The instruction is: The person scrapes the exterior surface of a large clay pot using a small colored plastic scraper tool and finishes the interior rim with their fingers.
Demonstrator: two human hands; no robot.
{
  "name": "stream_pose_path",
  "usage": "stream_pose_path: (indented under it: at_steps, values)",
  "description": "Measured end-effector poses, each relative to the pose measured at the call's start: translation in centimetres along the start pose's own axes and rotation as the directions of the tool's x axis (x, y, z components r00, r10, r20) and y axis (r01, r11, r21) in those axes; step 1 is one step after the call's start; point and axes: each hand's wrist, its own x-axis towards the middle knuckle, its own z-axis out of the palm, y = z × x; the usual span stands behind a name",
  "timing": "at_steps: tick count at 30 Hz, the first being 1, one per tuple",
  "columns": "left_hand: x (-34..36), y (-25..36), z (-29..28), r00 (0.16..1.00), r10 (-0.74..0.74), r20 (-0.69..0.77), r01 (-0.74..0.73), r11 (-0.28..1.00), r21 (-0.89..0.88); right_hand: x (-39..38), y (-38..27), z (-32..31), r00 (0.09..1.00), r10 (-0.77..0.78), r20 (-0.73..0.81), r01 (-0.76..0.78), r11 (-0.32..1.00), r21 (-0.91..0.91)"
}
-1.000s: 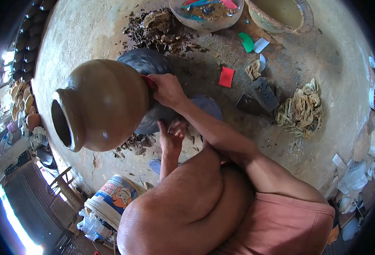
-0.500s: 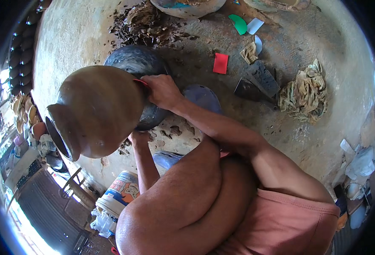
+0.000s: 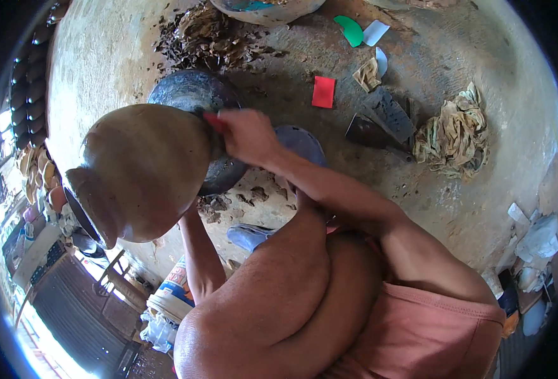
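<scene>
Dusty floor [image 3: 481, 189], left hand behind pot [image 3: 146, 170].

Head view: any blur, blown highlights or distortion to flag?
Head view: right hand on the clay pot is motion-smeared; daylight blows out the lower-left rim; strong fisheye bends the ground edge, black vignette around; red card and rags sharp in sun.

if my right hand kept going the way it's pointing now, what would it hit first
Most likely the brown clay pot: your right hand points left and already sits at its side with a small red tool. Depth is unclear.
</scene>
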Motion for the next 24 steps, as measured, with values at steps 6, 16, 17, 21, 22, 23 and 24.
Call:
stream_pose_path:
  at_steps: [6,16,17,21,22,23,24]
  values:
    - [0.1,-0.3,0.4,1.000,0.009,-0.002,-0.009,1.000,-0.020,8.0,0.1,-0.7,0.987,-0.049,-0.152,0.041,0.998,-0.055]
    - [-11.2,-11.6,4.6,0.995,-0.096,-0.012,0.093,0.988,-0.125,9.3,2.2,1.6,0.946,-0.269,-0.178,0.264,0.963,-0.056]
    - [-12.0,-12.3,4.2,0.954,-0.206,0.220,0.239,0.962,-0.135,9.4,2.0,1.9,0.940,-0.276,-0.200,0.273,0.961,-0.040]
    - [-11.1,-7.0,5.7,0.989,-0.133,-0.058,0.133,0.991,-0.012,8.8,2.2,0.2,0.934,-0.285,-0.215,0.276,0.958,-0.074]
    - [-8.1,-4.9,2.3,0.994,-0.081,0.077,0.087,0.994,-0.074,8.5,1.2,0.7,0.939,-0.287,-0.192,0.284,0.958,-0.042]
    - [-5.6,-3.3,0.1,0.991,-0.034,0.129,0.043,0.997,-0.070,8.1,0.5,1.1,0.945,-0.282,-0.168,0.284,0.959,-0.013]
    - [-4.6,-2.6,-0.3,0.994,0.040,0.099,-0.051,0.992,0.116,7.7,0.8,1.2,0.945,-0.285,-0.162,0.286,0.958,-0.014]
